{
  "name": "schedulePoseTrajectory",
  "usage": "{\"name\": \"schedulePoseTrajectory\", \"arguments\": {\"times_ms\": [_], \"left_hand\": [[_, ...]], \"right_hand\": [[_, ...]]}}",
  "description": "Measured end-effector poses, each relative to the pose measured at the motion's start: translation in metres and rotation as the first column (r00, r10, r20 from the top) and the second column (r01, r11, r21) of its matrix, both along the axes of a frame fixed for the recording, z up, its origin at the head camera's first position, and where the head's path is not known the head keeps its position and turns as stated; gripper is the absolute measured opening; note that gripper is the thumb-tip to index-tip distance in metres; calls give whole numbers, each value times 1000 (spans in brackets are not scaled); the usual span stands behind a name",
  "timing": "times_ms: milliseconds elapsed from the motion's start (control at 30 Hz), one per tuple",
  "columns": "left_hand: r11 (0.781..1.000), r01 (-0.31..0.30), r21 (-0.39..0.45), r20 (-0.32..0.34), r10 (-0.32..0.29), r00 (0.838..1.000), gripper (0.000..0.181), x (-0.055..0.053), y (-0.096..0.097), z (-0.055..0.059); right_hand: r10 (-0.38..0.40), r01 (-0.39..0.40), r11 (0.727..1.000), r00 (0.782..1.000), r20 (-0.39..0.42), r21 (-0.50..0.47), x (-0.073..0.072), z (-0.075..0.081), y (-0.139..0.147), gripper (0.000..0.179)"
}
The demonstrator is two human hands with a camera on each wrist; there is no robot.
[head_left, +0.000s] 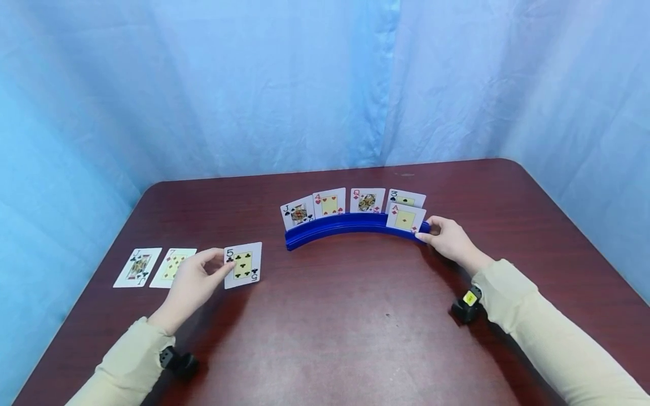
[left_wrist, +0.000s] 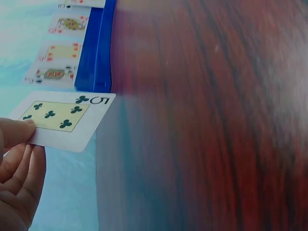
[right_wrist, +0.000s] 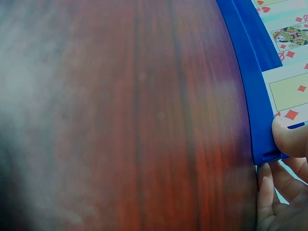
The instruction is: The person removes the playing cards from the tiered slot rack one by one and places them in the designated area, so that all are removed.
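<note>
My left hand (head_left: pixel 195 285) pinches the five of clubs (head_left: pixel 246 265) by its left edge, thumb on its face, and holds it up over the table, left of a curved blue card holder (head_left: pixel 350 224). With thumb in front and fingers behind, my right hand (head_left: pixel 452 241) grips the right end of that holder. In its rear slot stand the jack of spades (head_left: pixel 298 213), four of hearts (head_left: pixel 330 204), queen of diamonds (head_left: pixel 368 201) and three of spades (head_left: pixel 406 198). The ace of diamonds (head_left: pixel 405 218) stands in front, partly covering the three.
On the left of the dark red wooden table (head_left: pixel 345 327) lie a jack of clubs (head_left: pixel 137 268) and a seven of diamonds (head_left: pixel 170 269), both face up; my left hand partly hides the seven. A pale blue curtain (head_left: pixel 284 84) hangs behind and at both sides.
</note>
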State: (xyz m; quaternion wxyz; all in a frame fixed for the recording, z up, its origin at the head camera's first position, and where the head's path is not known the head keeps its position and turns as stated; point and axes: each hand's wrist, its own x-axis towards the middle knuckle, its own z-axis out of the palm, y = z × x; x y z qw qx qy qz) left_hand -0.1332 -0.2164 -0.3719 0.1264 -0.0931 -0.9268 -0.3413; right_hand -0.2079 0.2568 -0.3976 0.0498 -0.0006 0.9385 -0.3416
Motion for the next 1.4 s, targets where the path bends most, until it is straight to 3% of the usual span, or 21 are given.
{"name": "schedulePoseTrajectory", "arguments": {"times_ms": [233,800,1133,1400], "left_hand": [[998,-62,0,68,62,996,26,-6,-17,0],[990,-139,-14,57,140,989,28,-16,-54,-8],[984,-180,-18,160,180,970,37,-22,-67,-13],[986,-160,-48,219,167,961,39,-22,-70,-13]], "right_hand": [[7,-7,1000,1000,-13,15,-2,-2,1,19],[-8,8,1000,1000,-7,2,-2,-1,0,19],[-15,15,1000,1000,-3,1,-1,-1,-1,19],[-18,18,1000,1000,-2,8,0,0,-2,20]]}}
